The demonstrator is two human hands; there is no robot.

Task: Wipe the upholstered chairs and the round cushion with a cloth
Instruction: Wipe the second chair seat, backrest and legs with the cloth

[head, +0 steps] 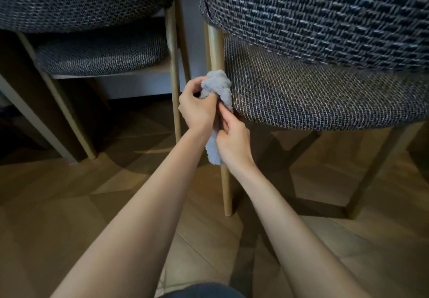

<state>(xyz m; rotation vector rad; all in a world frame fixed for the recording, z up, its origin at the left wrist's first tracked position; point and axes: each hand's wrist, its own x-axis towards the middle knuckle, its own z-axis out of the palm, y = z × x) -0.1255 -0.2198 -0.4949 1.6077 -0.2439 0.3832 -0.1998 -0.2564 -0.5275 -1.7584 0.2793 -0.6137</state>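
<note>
A fluffy grey cloth (217,84) is bunched against the left edge of the near chair's woven dark seat (313,98). My left hand (197,107) grips the cloth's upper bunch. My right hand (232,140) pinches the cloth lower down, where its tail hangs in front of the chair's wooden leg (226,191). The near chair's padded backrest (325,14) fills the upper right. A second upholstered chair (102,54) stands at the left with the same fabric. No round cushion is in view.
Light wooden legs (173,65) of both chairs stand close together between the seats. Wood-pattern floor (69,193) spreads below. A cross frame of the near chair (371,172) sits under its seat at the right.
</note>
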